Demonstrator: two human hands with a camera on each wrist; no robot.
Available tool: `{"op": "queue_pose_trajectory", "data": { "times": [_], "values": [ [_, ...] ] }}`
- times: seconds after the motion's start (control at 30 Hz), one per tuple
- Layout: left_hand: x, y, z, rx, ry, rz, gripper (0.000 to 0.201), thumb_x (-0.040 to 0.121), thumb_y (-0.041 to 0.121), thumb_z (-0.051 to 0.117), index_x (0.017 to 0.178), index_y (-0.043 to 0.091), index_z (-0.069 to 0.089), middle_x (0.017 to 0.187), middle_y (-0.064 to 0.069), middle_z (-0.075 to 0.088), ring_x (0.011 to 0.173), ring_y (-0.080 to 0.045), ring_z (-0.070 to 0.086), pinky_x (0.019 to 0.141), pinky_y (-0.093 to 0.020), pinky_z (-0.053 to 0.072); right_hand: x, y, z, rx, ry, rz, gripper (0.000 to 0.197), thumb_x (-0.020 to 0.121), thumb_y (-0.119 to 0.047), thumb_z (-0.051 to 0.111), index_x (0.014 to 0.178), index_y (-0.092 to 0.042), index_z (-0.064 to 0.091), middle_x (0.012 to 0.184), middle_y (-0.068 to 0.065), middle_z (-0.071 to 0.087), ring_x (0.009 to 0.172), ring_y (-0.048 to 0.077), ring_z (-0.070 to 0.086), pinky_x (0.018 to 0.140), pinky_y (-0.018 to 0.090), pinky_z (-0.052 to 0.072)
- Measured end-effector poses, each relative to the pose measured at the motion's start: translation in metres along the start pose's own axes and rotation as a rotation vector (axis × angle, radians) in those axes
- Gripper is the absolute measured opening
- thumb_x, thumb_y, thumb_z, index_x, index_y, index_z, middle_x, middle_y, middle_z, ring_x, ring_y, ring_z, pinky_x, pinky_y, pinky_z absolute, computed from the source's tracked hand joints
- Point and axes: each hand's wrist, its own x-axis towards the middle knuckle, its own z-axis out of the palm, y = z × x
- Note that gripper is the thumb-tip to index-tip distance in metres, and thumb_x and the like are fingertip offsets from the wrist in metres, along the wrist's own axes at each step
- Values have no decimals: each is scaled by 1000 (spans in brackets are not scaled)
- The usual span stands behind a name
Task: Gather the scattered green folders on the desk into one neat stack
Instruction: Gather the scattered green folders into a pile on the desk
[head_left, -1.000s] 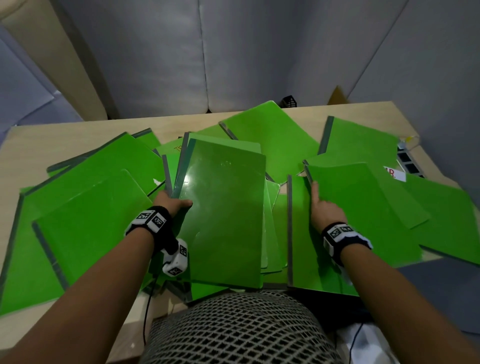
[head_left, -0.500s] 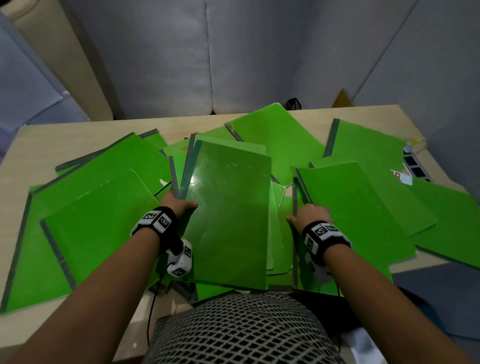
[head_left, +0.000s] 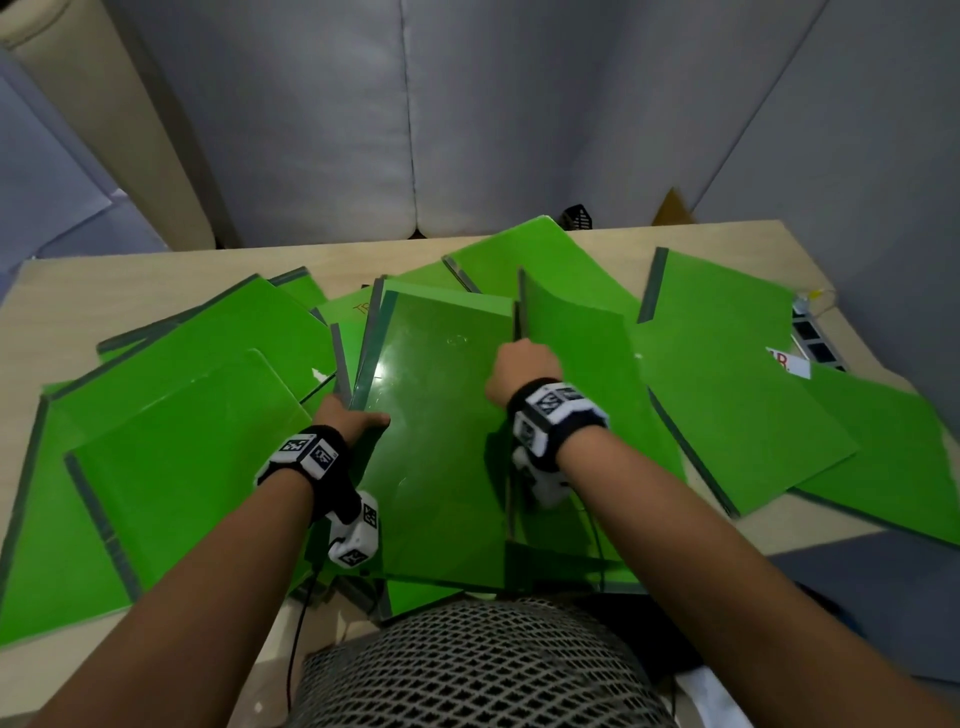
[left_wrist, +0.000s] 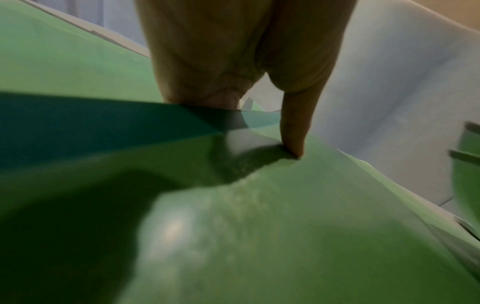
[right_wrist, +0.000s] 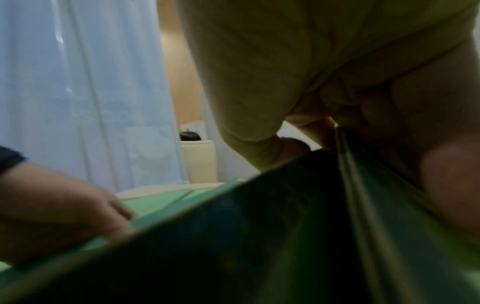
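While green folders (head_left: 197, 415) lie scattered over the desk (head_left: 130, 280), the left hand (head_left: 348, 415) grips the left edge of the central stack (head_left: 436, 441), thumb on top. Right hand (head_left: 519, 369) grasps a lifted folder (head_left: 587, 374) by its spine, tilted above the stack's right side.

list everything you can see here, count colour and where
lifted folder: one, green, raised on edge over the centre stack, gripped at its grey spine
centre stack: several folders, green, near middle of desk
scattered folders: many, exact count unclear, green, overlapping left, right and behind
desk: one, light wood
white label: one, red print, right side
black basket: one, behind far edge
mesh object: one, grey, bottom centre
left hand: holds stack's left edge
right hand: grips lifted folder
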Motion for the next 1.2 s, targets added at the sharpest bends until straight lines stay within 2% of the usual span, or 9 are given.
{"op": "queue_pose_trajectory", "data": {
  "times": [0.17, 0.27, 0.33, 0.47, 0.6, 0.73, 0.93, 1.13, 1.2],
  "values": [
    [2, 1, 1, -47, -23, 52, 46, 91, 26, 62, 126, 1, 48, 78, -2, 49, 81, -24, 50, 73, -30, 37, -7, -54, 28, 16, -190, -153, 38, 93, -24, 57, 126, -5, 55, 115, 12, 63, 96, 29, 63, 77, 35, 54],
    [5, 1, 1, -94, -25, 74, 36, 95, 33, 54, 119, 7, 49, 75, 2, 45, 79, -22, 50, 63, -24, 36, -7, -43, 29, 246, -330, -255, 61, 90, -34, 64, 143, -21, 35, 137, 16, 48, 96, 28, 60, 69, 30, 50],
    [4, 1, 1, -114, -26, 70, 45, 96, 36, 52, 126, 3, 48, 76, 3, 46, 71, -17, 50, 62, -24, 37, -2, -18, 22, 476, -318, -258, 73, 90, -32, 65, 150, -27, 23, 145, 15, 44, 106, 28, 60, 85, 36, 52],
    [7, -2, 2, -124, -37, 35, 57, 92, 37, 57, 135, 2, 44, 103, -8, 57, 101, -27, 52, 85, -33, 37, 21, 59, 26, 563, 14, 212, 71, 90, -30, 63, 149, -16, 25, 147, 19, 42, 124, 32, 50, 103, 47, 43],
    [6, -3, 0, -127, -40, 5, 70, 85, 40, 65, 139, 4, 40, 135, -17, 51, 123, -35, 49, 102, -44, 38, 17, 105, 55, 518, -142, 523, 93, 87, -55, 59, 153, -9, 12, 160, 18, 14, 146, 38, 16, 114, 54, 23],
    [5, -4, 1, -169, -30, -23, 76, 81, 37, 71, 140, 4, 37, 132, -14, 49, 123, -35, 48, 104, -45, 39, 6, 87, 75, 574, -106, 412, 103, 81, -64, 60, 153, -12, 9, 159, 18, 13, 146, 38, 14, 114, 60, 23],
    [45, -24, 6, -215, -28, -5, 116, 30, 61, 80, 125, 0, 53, 120, -20, 63, 111, -36, 62, 96, -47, 51, -3, 61, 68, 742, -111, 377, 99, 83, -47, 68, 154, -16, 7, 158, 18, 15, 145, 40, 13, 113, 53, 26],
    [29, -18, 0, -78, -72, -48, 114, 41, 41, 91, 136, 4, 39, 126, -15, 56, 108, -38, 58, 89, -48, 51, -9, 18, 73, 706, -236, 271, 98, 83, -46, 67, 153, -12, 9, 159, 18, 16, 146, 40, 14, 115, 51, 24],
    [30, -18, -2, -9, -47, -38, 97, 52, 30, 89, 132, 1, 42, 122, -20, 59, 104, -39, 60, 84, -47, 52, -11, 19, 74, 734, -258, 261, 96, 82, -44, 69, 153, -11, 12, 157, 18, 20, 144, 40, 19, 115, 51, 28]
  ]
}}
